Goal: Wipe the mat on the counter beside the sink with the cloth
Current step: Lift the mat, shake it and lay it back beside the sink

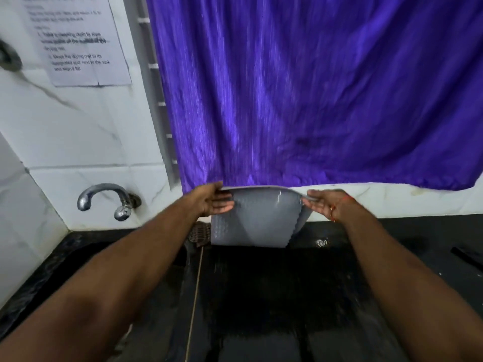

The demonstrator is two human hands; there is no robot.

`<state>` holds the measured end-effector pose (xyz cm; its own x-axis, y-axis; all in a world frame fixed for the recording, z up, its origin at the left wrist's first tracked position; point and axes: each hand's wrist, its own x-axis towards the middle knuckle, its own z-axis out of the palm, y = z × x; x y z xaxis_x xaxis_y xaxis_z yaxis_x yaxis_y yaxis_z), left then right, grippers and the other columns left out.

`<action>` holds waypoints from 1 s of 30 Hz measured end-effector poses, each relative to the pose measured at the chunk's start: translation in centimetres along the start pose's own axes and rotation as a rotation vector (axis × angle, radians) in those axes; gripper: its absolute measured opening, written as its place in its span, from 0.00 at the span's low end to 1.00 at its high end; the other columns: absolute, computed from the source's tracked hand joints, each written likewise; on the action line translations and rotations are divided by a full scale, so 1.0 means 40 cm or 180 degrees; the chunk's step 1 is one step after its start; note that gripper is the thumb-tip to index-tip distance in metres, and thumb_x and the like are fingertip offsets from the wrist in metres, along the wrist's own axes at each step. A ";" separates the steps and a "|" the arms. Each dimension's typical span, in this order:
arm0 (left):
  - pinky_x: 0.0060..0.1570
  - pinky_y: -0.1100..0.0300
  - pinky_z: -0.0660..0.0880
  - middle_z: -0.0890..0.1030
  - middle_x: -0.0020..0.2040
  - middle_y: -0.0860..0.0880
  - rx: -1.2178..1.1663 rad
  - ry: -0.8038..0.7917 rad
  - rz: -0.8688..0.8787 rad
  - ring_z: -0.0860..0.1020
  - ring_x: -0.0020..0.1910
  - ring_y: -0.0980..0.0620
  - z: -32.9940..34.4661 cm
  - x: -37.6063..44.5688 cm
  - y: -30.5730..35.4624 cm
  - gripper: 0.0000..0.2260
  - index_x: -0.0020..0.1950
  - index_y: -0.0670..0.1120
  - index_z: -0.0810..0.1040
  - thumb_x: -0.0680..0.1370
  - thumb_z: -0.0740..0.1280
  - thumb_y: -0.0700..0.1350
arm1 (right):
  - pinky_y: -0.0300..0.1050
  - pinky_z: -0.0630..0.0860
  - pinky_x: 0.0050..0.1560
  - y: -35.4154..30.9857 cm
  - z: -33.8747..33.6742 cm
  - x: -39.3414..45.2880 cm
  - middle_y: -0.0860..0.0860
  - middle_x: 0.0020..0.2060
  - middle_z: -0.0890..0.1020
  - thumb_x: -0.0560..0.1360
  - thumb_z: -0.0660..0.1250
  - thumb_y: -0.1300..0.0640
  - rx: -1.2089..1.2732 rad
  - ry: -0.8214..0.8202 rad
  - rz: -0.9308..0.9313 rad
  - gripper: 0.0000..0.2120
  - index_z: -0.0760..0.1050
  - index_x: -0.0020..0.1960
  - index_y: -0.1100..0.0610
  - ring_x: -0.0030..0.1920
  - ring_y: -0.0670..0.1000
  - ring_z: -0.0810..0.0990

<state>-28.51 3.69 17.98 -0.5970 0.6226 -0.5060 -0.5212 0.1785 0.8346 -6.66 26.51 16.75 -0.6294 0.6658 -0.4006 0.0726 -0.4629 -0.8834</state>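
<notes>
A shiny purple fabric curtain hangs over most of the back wall, its hem near the white marble-patterned tiles. A printed white paper sheet is stuck to the tiles at upper left, its text blurred. Below it, a curved chrome wall tap projects over the black stone bench.

I'm seeing white marble-look wall tiles with grey veining, meeting in a corner at left. A purple curtain is hanging across most of the back wall, its hem reaching down to a pale ledge. A printed paper sheet is sticking to the tiles upper left; text too blurred to read fully. A chrome tap is jutting from the wall, spout curving left. Below, the black table is running wall to wall, its surface looking wet and glossy. Light is falling evenly, no hard shadows.
</notes>
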 end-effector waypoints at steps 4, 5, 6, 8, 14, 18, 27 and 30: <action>0.38 0.46 0.76 0.80 0.48 0.43 -0.0038 0.0013 0.0189 0.79 0.43 0.39 0.042 0.043 0.164 0.09 0.52 0.44 0.74 0.84 0.58 0.48 | 0.41 0.77 0.22 -0.165 0.100 0.087 0.55 0.20 0.79 0.78 0.59 0.71 -0.0303 0.0180 -0.0278 0.10 0.71 0.39 0.66 0.20 0.51 0.79; 0.38 0.46 0.76 0.81 0.48 0.44 -0.0017 0.0022 0.0206 0.79 0.43 0.39 0.044 0.048 0.191 0.09 0.54 0.45 0.74 0.84 0.58 0.48 | 0.40 0.77 0.21 -0.192 0.118 0.100 0.54 0.19 0.78 0.78 0.58 0.71 -0.0388 0.0208 -0.0325 0.11 0.70 0.38 0.65 0.19 0.50 0.79; 0.37 0.46 0.76 0.81 0.48 0.44 0.0021 0.0041 0.0217 0.79 0.44 0.38 0.044 0.048 0.214 0.09 0.56 0.45 0.73 0.84 0.58 0.49 | 0.40 0.76 0.20 -0.215 0.129 0.109 0.54 0.18 0.77 0.78 0.58 0.72 -0.0486 0.0243 -0.0364 0.11 0.70 0.38 0.65 0.18 0.50 0.78; 0.37 0.47 0.76 0.82 0.48 0.44 0.0112 0.0087 0.0251 0.80 0.45 0.38 0.033 0.049 0.252 0.08 0.55 0.46 0.73 0.84 0.59 0.49 | 0.40 0.75 0.19 -0.255 0.149 0.125 0.54 0.17 0.77 0.78 0.57 0.71 -0.0723 0.0267 -0.0396 0.11 0.69 0.38 0.65 0.18 0.50 0.78; 0.30 0.54 0.81 0.83 0.55 0.45 0.0270 0.0019 0.0146 0.82 0.45 0.39 -0.008 0.048 0.297 0.08 0.51 0.46 0.75 0.82 0.62 0.50 | 0.39 0.76 0.20 -0.290 0.167 0.127 0.54 0.21 0.80 0.76 0.63 0.70 -0.1197 0.0318 -0.0367 0.08 0.73 0.55 0.65 0.22 0.51 0.80; 0.29 0.53 0.81 0.83 0.53 0.47 0.0515 -0.0034 -0.0129 0.82 0.45 0.40 -0.050 0.056 0.212 0.09 0.53 0.46 0.75 0.82 0.62 0.51 | 0.41 0.77 0.20 -0.204 0.158 0.121 0.56 0.23 0.80 0.77 0.62 0.70 -0.1441 0.0309 -0.0152 0.16 0.69 0.64 0.70 0.19 0.51 0.79; 0.41 0.50 0.79 0.81 0.61 0.50 0.0458 -0.0029 0.0074 0.82 0.49 0.39 -0.123 0.049 0.122 0.08 0.53 0.50 0.76 0.81 0.65 0.53 | 0.48 0.80 0.27 -0.136 0.185 0.105 0.61 0.43 0.77 0.74 0.64 0.74 -0.0942 0.0453 -0.0567 0.14 0.69 0.59 0.69 0.26 0.56 0.81; 0.32 0.54 0.81 0.79 0.63 0.50 0.0313 0.0049 0.0185 0.82 0.46 0.40 -0.106 0.037 0.141 0.12 0.60 0.49 0.76 0.80 0.64 0.54 | 0.44 0.77 0.19 -0.156 0.217 0.084 0.57 0.38 0.74 0.74 0.62 0.76 -0.0693 0.0508 -0.0813 0.08 0.69 0.46 0.65 0.23 0.54 0.80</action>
<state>-34.93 2.38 21.00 -0.6342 0.6224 -0.4587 -0.4235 0.2167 0.8796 -15.93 26.57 23.03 -0.5211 0.8347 -0.1781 0.1024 -0.1461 -0.9840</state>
